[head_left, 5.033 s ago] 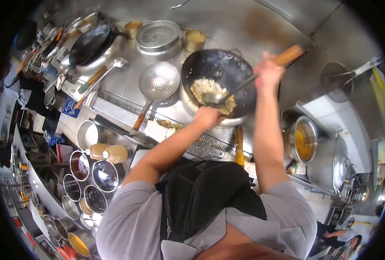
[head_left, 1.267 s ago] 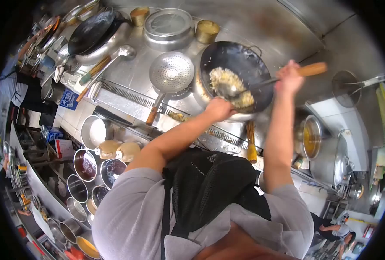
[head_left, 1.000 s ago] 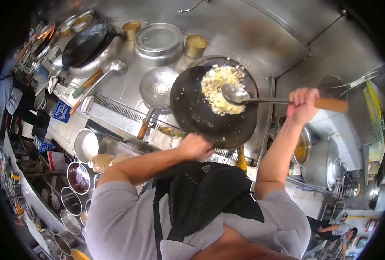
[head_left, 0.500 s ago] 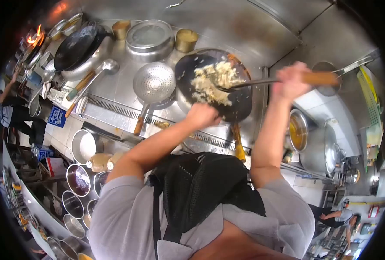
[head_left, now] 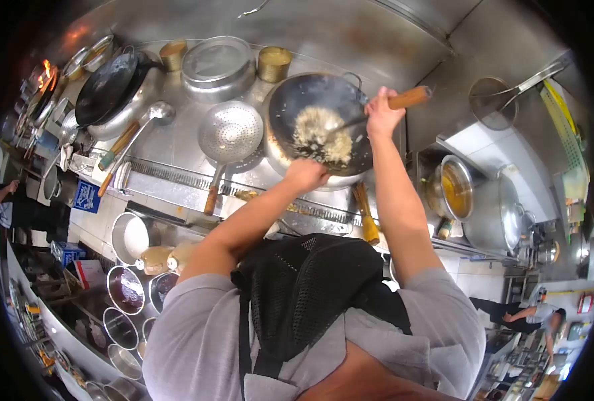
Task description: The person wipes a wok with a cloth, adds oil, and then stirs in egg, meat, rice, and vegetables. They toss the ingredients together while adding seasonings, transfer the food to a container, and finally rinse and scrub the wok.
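Observation:
A dark wok (head_left: pixel 302 93) sits on the steel stove, with pale rice-like food (head_left: pixel 324 134) in its middle and some bits stuck to its sides. Closed at the wok's near rim is my left hand (head_left: pixel 306 176); its grip point is partly hidden by the fingers. My right hand (head_left: pixel 385 113), above the wok's right edge, is wrapped round a long utensil with a wooden handle (head_left: pixel 410 97). The utensil's metal shaft slants down into the food, and its head is blurred there.
Left of the wok lies a perforated strainer (head_left: pixel 231 131), with a ladle (head_left: pixel 162 111) and another wok (head_left: pixel 106 90) beyond it. A yellow-handled brush (head_left: pixel 369 230) stands near the front edge. At right are an oil pot (head_left: pixel 455 187) and a hanging strainer (head_left: pixel 493 102). Other people appear at both sides.
My right hand has moved left and closer to the wok with the utensil. The wok, raised and tilted before, now rests lower and flatter, and the food has gathered in its middle.

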Available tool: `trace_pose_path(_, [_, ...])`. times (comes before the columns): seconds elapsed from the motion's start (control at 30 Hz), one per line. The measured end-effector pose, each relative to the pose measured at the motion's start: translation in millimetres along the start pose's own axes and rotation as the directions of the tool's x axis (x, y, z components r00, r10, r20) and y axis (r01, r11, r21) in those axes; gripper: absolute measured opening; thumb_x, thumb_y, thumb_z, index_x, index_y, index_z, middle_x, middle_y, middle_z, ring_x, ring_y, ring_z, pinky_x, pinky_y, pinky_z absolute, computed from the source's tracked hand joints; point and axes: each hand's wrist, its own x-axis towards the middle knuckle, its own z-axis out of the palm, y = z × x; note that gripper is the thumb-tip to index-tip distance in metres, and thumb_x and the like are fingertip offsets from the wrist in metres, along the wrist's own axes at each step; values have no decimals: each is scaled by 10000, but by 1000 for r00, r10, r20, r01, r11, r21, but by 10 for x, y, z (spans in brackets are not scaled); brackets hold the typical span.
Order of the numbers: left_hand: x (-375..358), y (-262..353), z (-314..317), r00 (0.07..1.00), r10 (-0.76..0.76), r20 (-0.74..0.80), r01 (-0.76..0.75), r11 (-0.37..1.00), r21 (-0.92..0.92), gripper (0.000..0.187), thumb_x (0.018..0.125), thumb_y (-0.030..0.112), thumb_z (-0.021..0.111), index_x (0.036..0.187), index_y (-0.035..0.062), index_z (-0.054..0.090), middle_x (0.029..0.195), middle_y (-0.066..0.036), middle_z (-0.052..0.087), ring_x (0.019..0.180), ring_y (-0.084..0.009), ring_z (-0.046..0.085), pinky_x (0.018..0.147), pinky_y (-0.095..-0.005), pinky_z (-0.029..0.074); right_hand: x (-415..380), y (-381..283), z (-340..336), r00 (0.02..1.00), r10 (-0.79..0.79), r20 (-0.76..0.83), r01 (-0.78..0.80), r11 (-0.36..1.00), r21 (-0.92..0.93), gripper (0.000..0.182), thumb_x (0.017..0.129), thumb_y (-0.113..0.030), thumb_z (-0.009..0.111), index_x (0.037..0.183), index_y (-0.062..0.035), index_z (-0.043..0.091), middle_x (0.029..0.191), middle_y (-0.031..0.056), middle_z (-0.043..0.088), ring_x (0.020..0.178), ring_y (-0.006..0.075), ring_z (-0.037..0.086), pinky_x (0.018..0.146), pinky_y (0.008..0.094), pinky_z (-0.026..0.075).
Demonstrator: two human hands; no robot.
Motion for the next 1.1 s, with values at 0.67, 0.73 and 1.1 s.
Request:
trace_pose_path(0.67, [-504,338,-533,996,91,-18,-91,996,-15,294,784,366,597,658,114,679,675,-136,663,621,-343,653,590,-451,525,551,-1505,169,994,-22,106,35,992,-119,277,949,-232,592,735,-98,479,535,-33,388,419,94,366,392,286,323])
trace_pose_path(0.73, [28,264,-628,1000,6,-23,-8,998,-63,309,793,364,583,652,105,674,650,-136,646,625,-343,644,600,-457,515,500,-996,214,1000,-6,12,8,989,-149,238,932,-198,619,782,-96,465,541,-29,396,417,99,368,392,286,324])
trace_pose_path(1.1, [-45,36,163,996,-77,-50,81,993,83,287,817,367,608,690,123,688,678,-106,654,675,-293,623,766,-425,481,1409,-1091,97,969,189,159,-191,982,-1,275,890,-200,678,834,-99,429,599,4,429,476,128,416,471,309,380])
